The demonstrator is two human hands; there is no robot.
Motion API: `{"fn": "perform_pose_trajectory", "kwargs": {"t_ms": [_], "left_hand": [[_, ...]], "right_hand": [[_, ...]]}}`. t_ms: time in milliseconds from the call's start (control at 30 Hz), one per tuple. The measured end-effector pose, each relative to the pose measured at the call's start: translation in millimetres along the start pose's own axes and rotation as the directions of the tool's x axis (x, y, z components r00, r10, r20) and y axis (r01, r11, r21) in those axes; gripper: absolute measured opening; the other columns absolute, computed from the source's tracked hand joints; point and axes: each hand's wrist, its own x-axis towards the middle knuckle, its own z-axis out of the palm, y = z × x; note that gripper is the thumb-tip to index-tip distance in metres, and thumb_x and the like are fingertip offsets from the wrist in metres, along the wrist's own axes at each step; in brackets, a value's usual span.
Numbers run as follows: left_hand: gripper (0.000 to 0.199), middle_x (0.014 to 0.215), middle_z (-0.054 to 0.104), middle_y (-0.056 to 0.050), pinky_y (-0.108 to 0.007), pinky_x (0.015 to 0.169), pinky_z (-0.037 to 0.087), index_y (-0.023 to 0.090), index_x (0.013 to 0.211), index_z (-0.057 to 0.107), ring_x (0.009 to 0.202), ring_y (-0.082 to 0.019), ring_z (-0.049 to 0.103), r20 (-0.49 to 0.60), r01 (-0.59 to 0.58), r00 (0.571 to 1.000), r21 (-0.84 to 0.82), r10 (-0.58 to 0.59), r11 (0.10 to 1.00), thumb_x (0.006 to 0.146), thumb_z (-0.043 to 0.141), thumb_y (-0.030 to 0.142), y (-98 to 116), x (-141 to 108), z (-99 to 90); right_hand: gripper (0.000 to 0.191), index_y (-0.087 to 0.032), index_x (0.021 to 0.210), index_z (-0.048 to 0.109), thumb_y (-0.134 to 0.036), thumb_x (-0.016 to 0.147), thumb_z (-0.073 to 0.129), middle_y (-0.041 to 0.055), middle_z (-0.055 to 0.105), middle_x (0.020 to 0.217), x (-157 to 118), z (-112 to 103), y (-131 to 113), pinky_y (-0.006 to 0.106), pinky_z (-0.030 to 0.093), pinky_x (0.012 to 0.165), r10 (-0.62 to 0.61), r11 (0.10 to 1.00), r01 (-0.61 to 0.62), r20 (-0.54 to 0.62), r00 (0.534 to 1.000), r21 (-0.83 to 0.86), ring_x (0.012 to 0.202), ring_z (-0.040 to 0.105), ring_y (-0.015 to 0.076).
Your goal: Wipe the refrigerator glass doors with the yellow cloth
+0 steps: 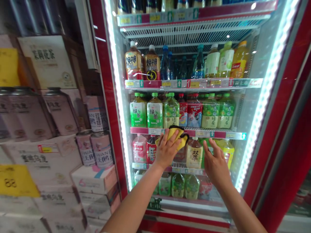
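Observation:
My left hand (167,147) presses a yellow cloth with dark edging (181,142) in front of the shelf strip (191,133) in the middle of a lit drinks cooler. Its fingers lie spread over the cloth. To the right, my right hand (215,160) is raised, holding nothing, with its fingers apart. A pale bottle with a cream label (194,153) stands between the two hands, and a yellow bottle (228,152) shows behind the right one. Both hands partly hide the lower row of bottles. Whether glass lies between hands and shelves is hard to tell.
Green tea bottles (155,110) line the shelf above my hands; brown-labelled bottles (152,63) stand higher. Bright light strips (269,84) run down both sides, inside a red frame (104,81). Stacked cartons (93,176), cans (102,149) and a yellow price sign (18,181) crowd the left.

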Motion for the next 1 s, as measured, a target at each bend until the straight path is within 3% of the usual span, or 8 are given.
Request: {"fn": "perform_pose_trajectory", "kwargs": {"t_ms": [100, 200, 367, 500, 633, 733, 833, 1000], "left_hand": [[0.059, 0.165, 0.038, -0.002, -0.056, 0.129, 0.028, 0.029, 0.142, 0.057, 0.16, -0.029, 0.005, -0.024, 0.251, 0.968, 0.019, -0.251, 0.968, 0.087, 0.071, 0.017, -21, 3, -8.6], [0.064, 0.167, 0.034, -0.006, -0.06, 0.126, 0.032, 0.027, 0.149, 0.049, 0.16, -0.03, 0.003, -0.07, 0.39, 0.919, 0.032, -0.387, 0.92, 0.088, 0.067, 0.016, -17, -21, -10.9], [0.054, 0.161, 0.045, -0.001, -0.054, 0.125, 0.038, 0.029, 0.137, 0.06, 0.16, -0.029, 0.005, 0.05, 0.093, 0.994, -0.001, -0.092, 0.996, 0.086, 0.07, 0.015, -8, -30, -9.5], [0.06, 0.166, 0.038, -0.003, -0.055, 0.127, 0.033, 0.028, 0.147, 0.051, 0.16, -0.029, 0.004, 0.005, 0.241, 0.971, 0.006, -0.241, 0.971, 0.09, 0.068, 0.019, -39, 1, -18.2], [0.067, 0.17, 0.027, -0.006, -0.06, 0.126, 0.032, 0.027, 0.154, 0.042, 0.159, -0.03, 0.001, -0.07, 0.413, 0.91, 0.048, -0.409, 0.91, 0.091, 0.065, 0.018, -44, -23, -20.2], [0.066, 0.169, 0.027, -0.008, -0.061, 0.125, 0.032, 0.023, 0.148, 0.05, 0.159, -0.033, -0.002, -0.017, 0.316, 0.949, 0.072, -0.316, 0.946, 0.085, 0.071, 0.016, -29, -55, -17.0], [0.057, 0.167, 0.034, -0.003, -0.058, 0.127, 0.032, 0.026, 0.138, 0.06, 0.159, -0.032, -0.001, 0.093, 0.136, 0.986, 0.04, -0.139, 0.99, 0.084, 0.072, 0.014, -33, -55, -20.5], [0.065, 0.171, 0.023, -0.003, -0.057, 0.127, 0.03, 0.028, 0.154, 0.042, 0.159, -0.029, -0.003, 0.038, 0.37, 0.927, 0.065, -0.373, 0.927, 0.094, 0.062, 0.019, -76, -21, -40.0]], "right_hand": [[0.081, -0.032, 0.166, 0.007, -0.009, 0.098, 0.043, 0.0203, 0.04, 0.157, -1, 0, 0, 0.057, 0.052, 0.107, -0.001, 1.0, 0.001, -0.006, 1.0, 0.007, 0.143, 0.045, 0.0366], [0.079, -0.032, 0.166, 0.009, -0.011, 0.099, 0.044, 0.0204, 0.04, 0.157, -2, 1, -2, 0.058, 0.051, 0.106, 0.003, 1.0, -0.003, -0.016, 1.0, 0.011, 0.142, 0.046, 0.0369], [0.074, -0.024, 0.165, 0.018, -0.013, 0.098, 0.046, 0.023, 0.042, 0.155, 0, -3, -6, 0.058, 0.051, 0.106, 0.007, 1.0, -0.007, 0.014, 1.0, -0.029, 0.141, 0.046, 0.0384], [0.059, -0.02, 0.157, 0.038, -0.018, 0.099, 0.048, 0.0243, 0.042, 0.154, 4, -10, -15, 0.059, 0.053, 0.103, 0.045, 0.998, -0.044, 0.032, 0.998, -0.037, 0.136, 0.051, 0.0398], [0.058, -0.021, 0.157, 0.039, -0.018, 0.099, 0.047, 0.0229, 0.044, 0.153, 7, -10, -33, 0.058, 0.052, 0.106, 0.014, 1.0, -0.015, 0.035, 0.999, 0.026, 0.138, 0.05, 0.0375], [0.064, -0.025, 0.16, 0.032, -0.014, 0.099, 0.045, 0.0199, 0.045, 0.155, 11, -5, -49, 0.056, 0.05, 0.11, -0.072, 0.994, 0.067, 0.055, 0.996, 0.09, 0.143, 0.047, 0.0342], [0.066, -0.027, 0.16, 0.031, -0.013, 0.098, 0.045, 0.0176, 0.045, 0.156, 18, 1, -63, 0.054, 0.049, 0.111, -0.149, 0.979, 0.139, 0.059, 0.987, 0.146, 0.144, 0.046, 0.0322], [0.057, -0.02, 0.154, 0.044, -0.012, 0.097, 0.047, 0.0184, 0.042, 0.159, 33, 5, -82, 0.053, 0.042, 0.118, -0.22, 0.967, 0.208, 0.072, 0.973, 0.148, 0.152, 0.035, 0.0326]]}}
